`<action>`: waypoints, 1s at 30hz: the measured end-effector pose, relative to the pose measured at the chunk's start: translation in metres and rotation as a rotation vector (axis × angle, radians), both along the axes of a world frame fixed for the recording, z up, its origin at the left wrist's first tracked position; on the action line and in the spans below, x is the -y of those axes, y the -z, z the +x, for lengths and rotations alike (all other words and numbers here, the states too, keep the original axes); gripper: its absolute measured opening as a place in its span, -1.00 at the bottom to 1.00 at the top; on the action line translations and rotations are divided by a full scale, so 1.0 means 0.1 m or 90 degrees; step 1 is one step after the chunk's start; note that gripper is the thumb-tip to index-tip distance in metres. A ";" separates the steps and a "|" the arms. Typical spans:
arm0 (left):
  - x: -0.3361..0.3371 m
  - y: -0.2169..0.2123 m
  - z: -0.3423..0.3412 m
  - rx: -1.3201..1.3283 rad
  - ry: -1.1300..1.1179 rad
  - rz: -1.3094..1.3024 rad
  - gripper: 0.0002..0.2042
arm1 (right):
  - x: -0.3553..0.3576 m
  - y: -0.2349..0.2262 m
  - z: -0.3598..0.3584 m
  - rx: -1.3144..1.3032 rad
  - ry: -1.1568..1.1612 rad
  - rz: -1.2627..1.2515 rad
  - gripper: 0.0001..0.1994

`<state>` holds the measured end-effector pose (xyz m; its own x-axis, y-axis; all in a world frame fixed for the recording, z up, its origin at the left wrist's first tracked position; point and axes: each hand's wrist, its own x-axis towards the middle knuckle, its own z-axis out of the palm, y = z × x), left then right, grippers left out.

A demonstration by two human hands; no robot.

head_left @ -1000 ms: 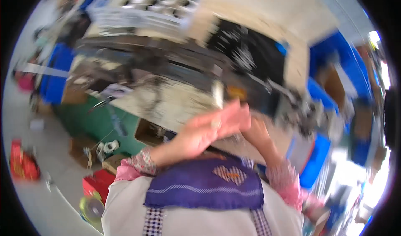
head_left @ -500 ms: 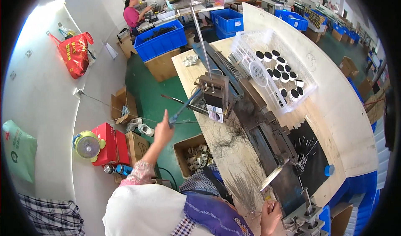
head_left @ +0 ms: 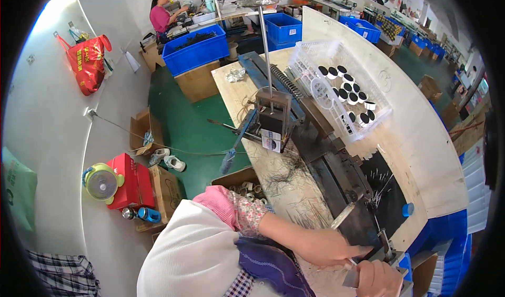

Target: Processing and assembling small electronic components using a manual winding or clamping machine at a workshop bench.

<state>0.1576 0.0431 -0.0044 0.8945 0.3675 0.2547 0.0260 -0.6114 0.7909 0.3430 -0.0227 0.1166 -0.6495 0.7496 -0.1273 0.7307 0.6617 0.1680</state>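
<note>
My left hand [head_left: 327, 247] reaches across to the right, over the lower end of the long dark metal machine [head_left: 336, 173]. One finger is stretched out, and the fingers underneath are partly hidden. Just below it, my right hand [head_left: 377, 279] is closed, its fingers curled at the lower right. Beside the right hand's fingers shows a small greyish flat piece [head_left: 350, 277], too unclear to name. A thin pale strip shows between the two hands. To the left, the blue-wrapped lever handle [head_left: 228, 161] juts out from the machine with no hand on it.
On the bench, a white plastic basket [head_left: 386, 109] holds several white, black-topped round pieces. Loose dark bristles [head_left: 286, 173] lie along the wood. A blue cap [head_left: 407, 209] sits right of a black pad with thin wires. Below the bench's left edge stands a carton [head_left: 223, 180] of ring-shaped pieces.
My left hand has left the lever handle and swung right, beside the right hand. My right hand has moved right. The view has shifted slightly.
</note>
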 end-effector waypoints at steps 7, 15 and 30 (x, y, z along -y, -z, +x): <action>-0.09 0.73 -0.58 0.152 -0.268 -0.166 -0.70 | -0.27 0.84 0.64 -0.390 0.269 0.110 -0.77; 0.24 0.59 0.32 0.252 -0.322 -0.634 -0.66 | -0.54 1.19 0.42 -0.364 0.207 0.121 -0.73; -0.16 0.25 -0.89 0.220 -0.228 -0.467 -0.84 | -1.03 1.13 0.28 -0.360 0.250 0.215 -0.93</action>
<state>0.0683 0.0595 -0.0292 0.6103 0.7882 0.0795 -0.1950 0.0522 0.9794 0.3712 0.0802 0.0031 -0.2258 0.8781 0.4219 0.9366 0.3148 -0.1539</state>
